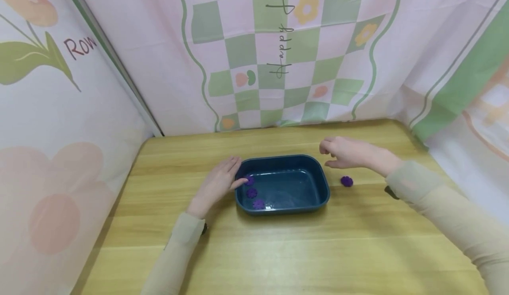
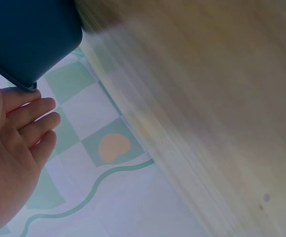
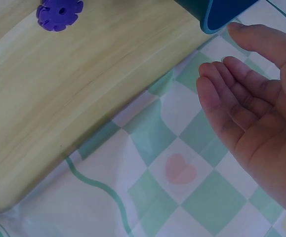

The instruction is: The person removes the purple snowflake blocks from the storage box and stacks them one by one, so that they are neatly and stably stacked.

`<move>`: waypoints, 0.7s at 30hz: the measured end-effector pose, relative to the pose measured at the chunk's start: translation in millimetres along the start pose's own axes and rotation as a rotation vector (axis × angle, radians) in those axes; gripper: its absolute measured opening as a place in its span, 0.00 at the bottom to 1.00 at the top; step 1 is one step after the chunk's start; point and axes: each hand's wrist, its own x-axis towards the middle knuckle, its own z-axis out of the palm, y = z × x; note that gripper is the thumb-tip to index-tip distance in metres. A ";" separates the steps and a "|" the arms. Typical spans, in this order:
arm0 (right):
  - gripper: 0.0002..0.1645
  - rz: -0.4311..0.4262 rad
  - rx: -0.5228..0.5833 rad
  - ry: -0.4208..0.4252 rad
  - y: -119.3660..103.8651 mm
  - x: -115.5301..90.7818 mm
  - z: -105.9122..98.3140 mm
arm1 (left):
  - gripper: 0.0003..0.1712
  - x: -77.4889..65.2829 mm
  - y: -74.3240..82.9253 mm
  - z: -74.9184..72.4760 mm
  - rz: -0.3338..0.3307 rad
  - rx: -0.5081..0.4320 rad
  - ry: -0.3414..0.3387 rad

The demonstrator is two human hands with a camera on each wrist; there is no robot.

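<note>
A dark blue rectangular tray (image 1: 294, 189) stands on the wooden table. Inside, along its left side, are three purple notched discs: one by the thumb (image 1: 249, 180), a middle disc (image 1: 252, 193) and a front disc (image 1: 258, 204). My left hand (image 1: 214, 181) rests at the tray's left rim, thumb reaching over it and fingers outside; the left wrist view has these fingers fairly straight beside the tray corner (image 2: 31, 84). Right of the tray, my right hand (image 1: 347, 153) hovers with loosely bent fingers and nothing in them. Another purple notched disc (image 3: 60, 12) lies on the table near it.
The wooden table (image 1: 278, 255) reaches back to a hanging cloth (image 1: 274, 105) with green and white checks. More printed cloth (image 1: 71, 162) hangs along the left side, and a pink and green curtain (image 1: 457, 105) is on the right.
</note>
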 end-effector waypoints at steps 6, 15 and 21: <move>0.15 -0.015 0.002 -0.002 -2.7 7.8 1.6 | 0.39 0.6 -0.2 0.7 -0.002 -0.018 -0.002; 0.14 -0.019 -0.035 -0.041 -13.2 19.9 3.4 | 0.39 0.3 0.0 0.0 -0.002 -0.031 0.008; 0.15 -0.031 -0.063 -0.057 -20.2 26.9 6.2 | 0.39 0.5 -6.2 10.7 0.014 -0.021 0.029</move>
